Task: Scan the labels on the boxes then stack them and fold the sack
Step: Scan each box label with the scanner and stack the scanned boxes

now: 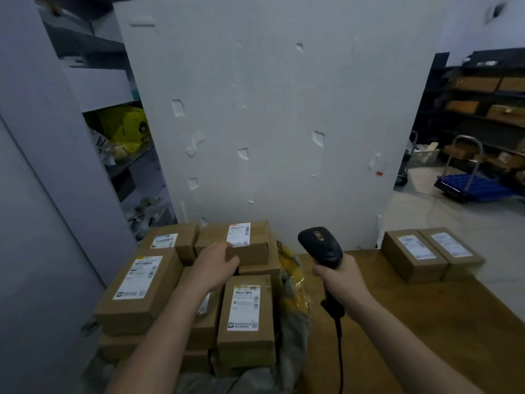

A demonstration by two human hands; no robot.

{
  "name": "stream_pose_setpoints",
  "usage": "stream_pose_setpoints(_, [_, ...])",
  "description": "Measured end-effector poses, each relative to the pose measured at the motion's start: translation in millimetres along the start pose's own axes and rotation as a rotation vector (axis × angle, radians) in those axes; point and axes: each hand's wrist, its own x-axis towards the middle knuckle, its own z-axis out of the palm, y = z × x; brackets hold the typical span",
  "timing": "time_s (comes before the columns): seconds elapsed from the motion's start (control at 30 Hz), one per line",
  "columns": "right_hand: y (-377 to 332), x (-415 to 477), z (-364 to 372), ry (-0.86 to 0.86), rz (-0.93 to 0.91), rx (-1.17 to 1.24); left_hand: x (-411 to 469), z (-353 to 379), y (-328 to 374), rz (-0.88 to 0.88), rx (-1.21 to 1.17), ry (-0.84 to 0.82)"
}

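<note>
**Item:** labelled box point(250, 247), topmost at the far side of the pile, label up.
**Hands:** The left hand point(217, 261) lay against the box's near left corner, fingers lightly curved. Whether it had closed on the box could not be told. The right hand point(339, 277) was wrapped round the handle of the corded scanner point(322, 245), its head raised beside the box.
**Step, as judged:** scanning, early. Two boxes point(412, 260) sat side by side at the desk's far right, and most remained in the pile.
**Next move called for:** the label squared to the scanner head.
**Support:** the pile rested on the grey-and-yellow sack point(295, 322), at the left of the wooden desk point(426, 322).
**Behind:** white panel point(284, 109).
**Room:** shelves point(119, 129) to the left, a trolley point(468, 189) to the right.
</note>
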Motion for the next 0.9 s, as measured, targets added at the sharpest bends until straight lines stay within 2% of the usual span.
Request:
stream_pose_setpoints(0.17, [5,2,-10,0.033,0.041,0.056,-4,12,-1,-0.070,-0.101,0.000])
stream_pose_setpoints(0.3, [8,2,-10,0.088,0.129,0.111,-5,20,-7,-0.114,-0.082,-0.037])
stream_pose_setpoints(0.67, [7,-5,4,0.157,0.217,0.122,-3,22,-27,-0.033,-0.143,-0.096])
stream_pose_setpoints(0.9, [-4,-11,1,0.157,0.145,0.112,3,23,-21,0.017,-0.171,-0.104])
